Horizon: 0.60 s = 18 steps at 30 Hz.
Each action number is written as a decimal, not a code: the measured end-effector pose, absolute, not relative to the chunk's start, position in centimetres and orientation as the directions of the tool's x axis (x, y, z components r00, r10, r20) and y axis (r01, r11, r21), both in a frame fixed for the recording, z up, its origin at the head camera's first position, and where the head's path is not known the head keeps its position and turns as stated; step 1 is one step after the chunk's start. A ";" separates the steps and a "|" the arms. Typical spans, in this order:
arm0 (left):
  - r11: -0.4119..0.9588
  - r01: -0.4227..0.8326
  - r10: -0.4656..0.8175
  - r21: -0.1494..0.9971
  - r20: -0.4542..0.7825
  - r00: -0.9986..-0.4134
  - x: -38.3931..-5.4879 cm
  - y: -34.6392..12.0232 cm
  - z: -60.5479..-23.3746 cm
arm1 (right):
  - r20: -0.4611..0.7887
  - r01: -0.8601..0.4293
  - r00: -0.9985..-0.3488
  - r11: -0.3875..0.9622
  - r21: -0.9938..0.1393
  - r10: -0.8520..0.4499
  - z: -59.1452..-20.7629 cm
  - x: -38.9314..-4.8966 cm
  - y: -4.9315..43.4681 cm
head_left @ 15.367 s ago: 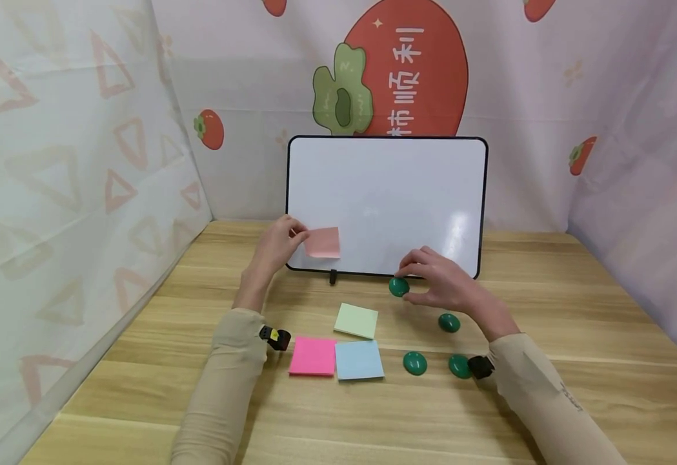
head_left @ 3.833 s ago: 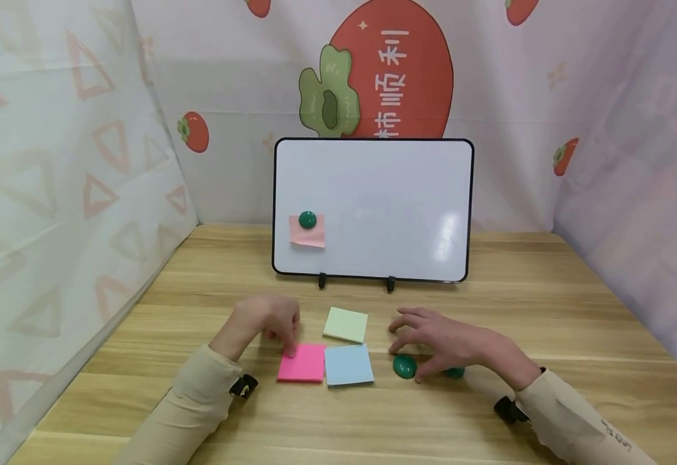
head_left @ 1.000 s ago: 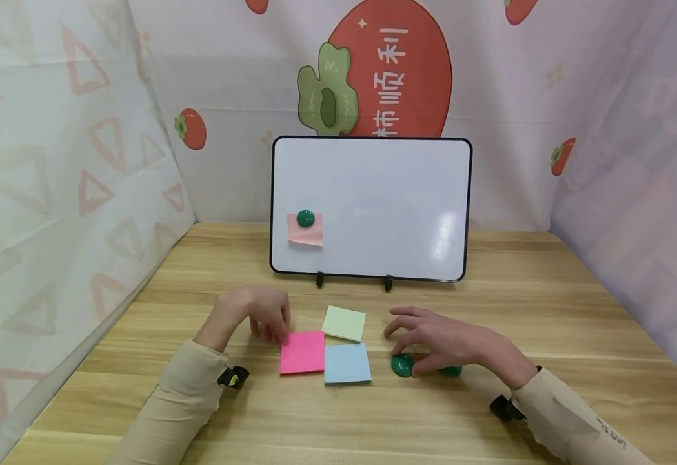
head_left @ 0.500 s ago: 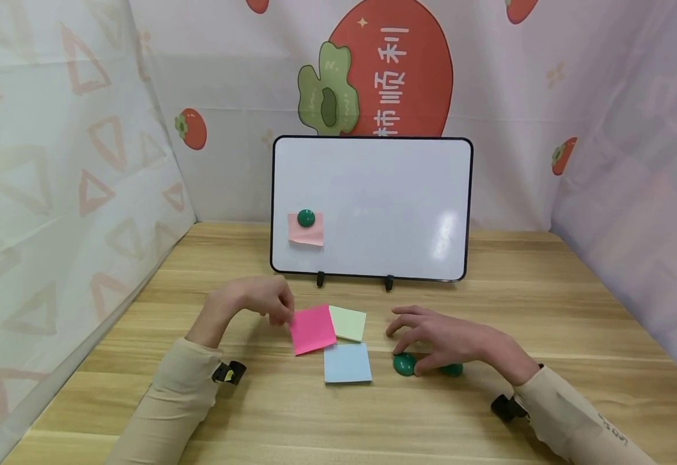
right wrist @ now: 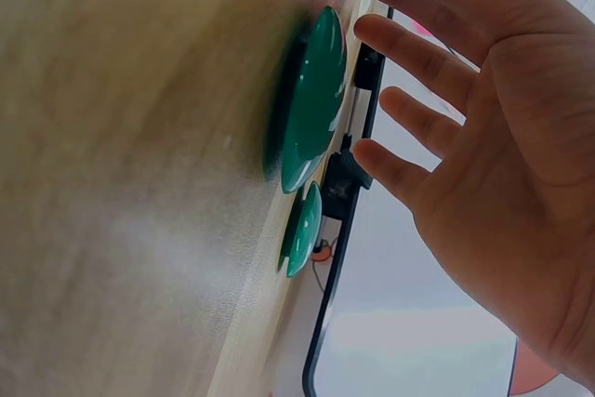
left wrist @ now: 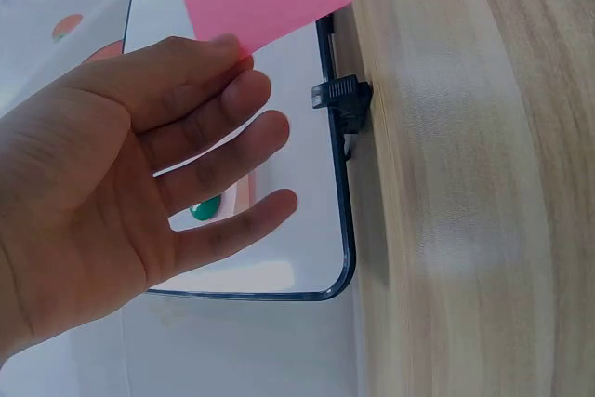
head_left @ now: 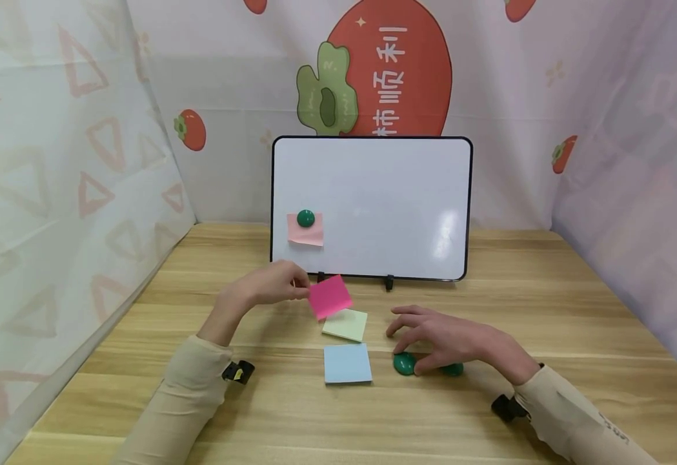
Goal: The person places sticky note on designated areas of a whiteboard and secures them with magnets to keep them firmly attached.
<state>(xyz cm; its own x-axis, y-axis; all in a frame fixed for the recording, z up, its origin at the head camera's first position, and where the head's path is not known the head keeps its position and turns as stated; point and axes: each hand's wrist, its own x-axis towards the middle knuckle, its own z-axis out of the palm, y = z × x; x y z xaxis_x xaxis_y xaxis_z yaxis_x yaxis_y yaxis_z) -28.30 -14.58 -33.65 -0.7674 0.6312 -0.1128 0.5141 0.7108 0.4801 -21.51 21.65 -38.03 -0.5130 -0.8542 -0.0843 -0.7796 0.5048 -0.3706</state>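
My left hand [head_left: 274, 284] pinches a bright pink sticky note [head_left: 330, 297] by one corner, between thumb and forefinger. The note is lifted in front of the whiteboard [head_left: 396, 206], overlapping a pale green sticky note [head_left: 346, 326] in the head view. In the left wrist view the other fingers are spread and loosely bent. Low over the table, my right hand [head_left: 451, 339] has thumb and forefinger at opposite edges of a green round magnet [head_left: 404, 363]. Another green magnet [head_left: 453, 370] is partly covered by this hand, and the right wrist view shows a further magnet [right wrist: 316, 104] beside the fingers.
On the whiteboard's left side, a green magnet [head_left: 306, 218] holds a light pink note [head_left: 305, 237]. Black clip feet [head_left: 389, 282] support the board on the wooden table [head_left: 292, 420]. A blue sticky note [head_left: 347, 363] lies in front of the pale green one.
The light pink note went onto the board under a magnet. Recently my left hand took the bright pink note off the table and carried it up and rightward. The right hand stayed at the magnet.
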 end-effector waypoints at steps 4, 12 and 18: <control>0.721 0.522 0.606 0.456 -0.048 -0.794 -28.6 -14.5 -33.9 | -0.090 -0.776 -0.519 0.513 -0.367 -0.850 -38.0 -21.5 21.6; 0.743 0.521 0.558 0.420 0.040 -0.829 -28.8 -14.0 -33.8 | -0.081 -0.779 -0.520 0.511 -0.365 -0.850 -38.0 -21.4 21.6; 0.751 0.515 0.527 0.413 0.094 -0.844 -28.8 -13.7 -33.5 | -0.071 -0.791 -0.509 0.499 -0.354 -0.858 -38.0 -21.5 21.6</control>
